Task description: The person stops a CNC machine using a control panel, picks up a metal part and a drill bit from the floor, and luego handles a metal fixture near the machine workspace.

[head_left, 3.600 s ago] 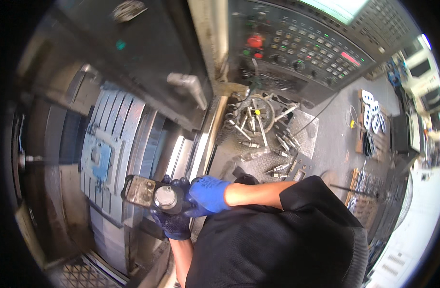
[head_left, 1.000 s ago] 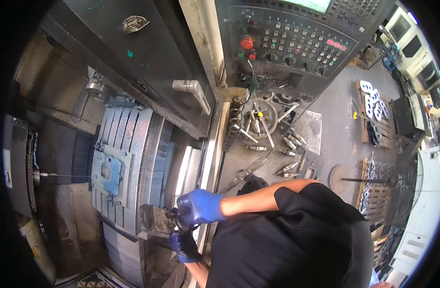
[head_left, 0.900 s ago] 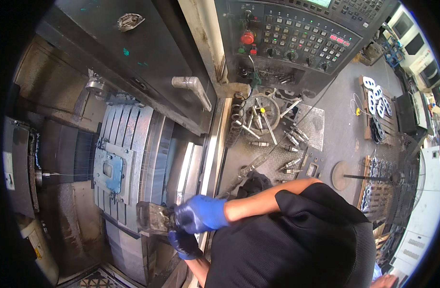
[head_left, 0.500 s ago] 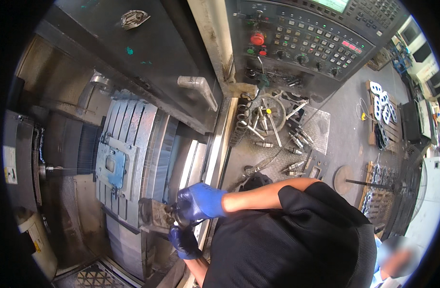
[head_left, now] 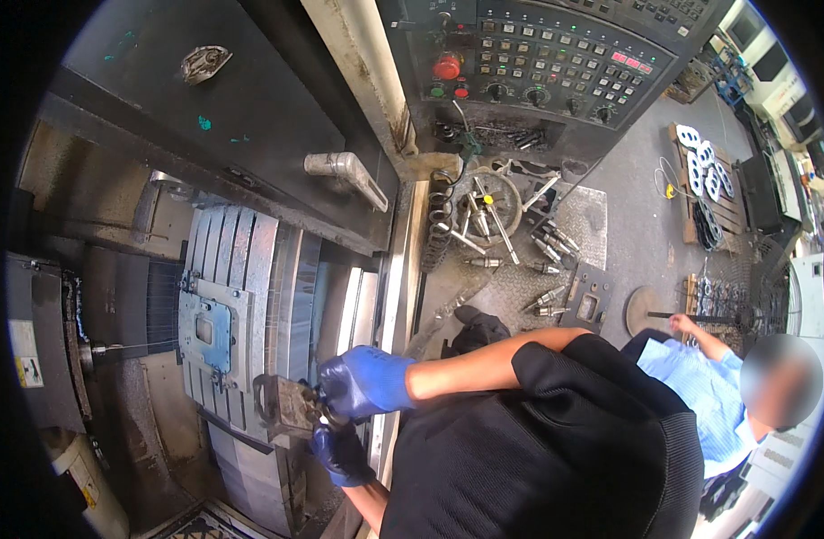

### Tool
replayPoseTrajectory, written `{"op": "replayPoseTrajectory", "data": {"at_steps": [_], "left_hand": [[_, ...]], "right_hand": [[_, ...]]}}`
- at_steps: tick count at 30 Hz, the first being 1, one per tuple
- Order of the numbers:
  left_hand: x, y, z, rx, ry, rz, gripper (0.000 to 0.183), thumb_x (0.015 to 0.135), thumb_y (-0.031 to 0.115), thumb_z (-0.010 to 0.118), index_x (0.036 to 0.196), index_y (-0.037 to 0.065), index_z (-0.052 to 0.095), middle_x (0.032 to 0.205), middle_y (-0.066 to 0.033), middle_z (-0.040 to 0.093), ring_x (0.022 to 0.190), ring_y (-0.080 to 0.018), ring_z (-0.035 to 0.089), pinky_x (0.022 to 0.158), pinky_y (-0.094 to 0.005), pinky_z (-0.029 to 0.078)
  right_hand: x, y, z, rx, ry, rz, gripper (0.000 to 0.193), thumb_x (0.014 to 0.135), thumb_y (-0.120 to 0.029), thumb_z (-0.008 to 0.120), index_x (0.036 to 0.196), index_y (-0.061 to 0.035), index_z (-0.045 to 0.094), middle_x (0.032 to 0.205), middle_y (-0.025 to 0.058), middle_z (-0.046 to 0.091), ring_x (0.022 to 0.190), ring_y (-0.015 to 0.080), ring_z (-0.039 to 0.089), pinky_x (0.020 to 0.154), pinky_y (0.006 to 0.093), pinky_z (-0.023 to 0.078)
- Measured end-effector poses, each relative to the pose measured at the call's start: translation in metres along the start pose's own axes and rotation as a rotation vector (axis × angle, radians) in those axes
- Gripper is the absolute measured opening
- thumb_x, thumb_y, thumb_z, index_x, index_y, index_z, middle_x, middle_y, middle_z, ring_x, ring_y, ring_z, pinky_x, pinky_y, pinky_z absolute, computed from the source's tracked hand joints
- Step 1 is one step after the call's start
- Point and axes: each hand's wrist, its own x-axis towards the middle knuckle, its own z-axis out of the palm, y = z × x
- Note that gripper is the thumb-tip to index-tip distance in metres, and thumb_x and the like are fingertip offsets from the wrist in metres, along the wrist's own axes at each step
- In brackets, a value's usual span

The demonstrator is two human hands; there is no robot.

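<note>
Both my hands wear dark blue gloves and meet around a grimy metal block (head_left: 295, 404) with a dark curved end. It is held near the front of the machine's slotted table. From above, my right hand (head_left: 363, 382) closes over the block's near end. My left hand (head_left: 342, 456) is closed just below it, fingers against the same end. A small pale bit shows between the gloves, too small to name. Beyond the block, a blue plate with a square window (head_left: 216, 337) lies on a grey fixture plate (head_left: 239, 310) on the slotted table (head_left: 219, 238).
A thin long tool (head_left: 129, 347) points at the table from the left. The dark door with its handle (head_left: 349, 175) and the control panel (head_left: 556, 67) are above. Several tool holders (head_left: 556, 238) lie on the floor plate. A person in a light blue shirt (head_left: 699, 395) is at right.
The view has shifted slightly. The person in light blue has come further into view at right, one hand at a round-based stand's pole. My hands stay at the block, with small finger shifts.
</note>
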Motion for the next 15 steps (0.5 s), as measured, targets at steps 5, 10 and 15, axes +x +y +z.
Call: {"op": "replayPoseTrajectory", "data": {"at_steps": [5, 10, 15], "left_hand": [[0.009, 0.012, 0.048, -0.062, 0.321, -0.054, 0.036, 0.096, 0.035, 0.054, 0.108, 0.002, 0.064, 0.115, -0.0134, 0.064, 0.104, -0.0258, 0.061, 0.096, -0.0403, 0.047], [0.001, 0.016, 0.045, -0.155, 0.360, -0.096, 0.032, 0.092, 0.026, 0.061, 0.110, 0.001, 0.067, 0.103, -0.0140, 0.068, 0.098, -0.0259, 0.065, 0.086, -0.0401, 0.051], [-0.009, -0.003, -0.013, 0.780, 0.244, 0.130, 0.018, 0.092, 0.015, 0.062, 0.099, 0.003, 0.073, 0.084, -0.0121, 0.071, 0.081, -0.0243, 0.070, 0.069, -0.0371, 0.055]], "right_hand": [[-0.004, 0.017, 0.014, -0.129, 0.038, -0.069, 0.027, 0.074, -0.024, 0.069, 0.092, -0.0040, 0.069, 0.088, 0.0214, 0.068, 0.085, 0.0384, 0.068, 0.075, 0.0432, 0.053], [-0.009, 0.027, 0.039, -0.068, 0.064, -0.211, 0.026, 0.079, -0.025, 0.070, 0.094, -0.0044, 0.068, 0.085, 0.0170, 0.069, 0.079, 0.0288, 0.068, 0.073, 0.0384, 0.053], [-0.004, 0.009, 0.049, -0.092, 0.031, 0.025, 0.026, 0.079, -0.026, 0.070, 0.096, -0.0064, 0.068, 0.086, 0.0164, 0.070, 0.081, 0.0329, 0.069, 0.074, 0.0407, 0.053]]}}
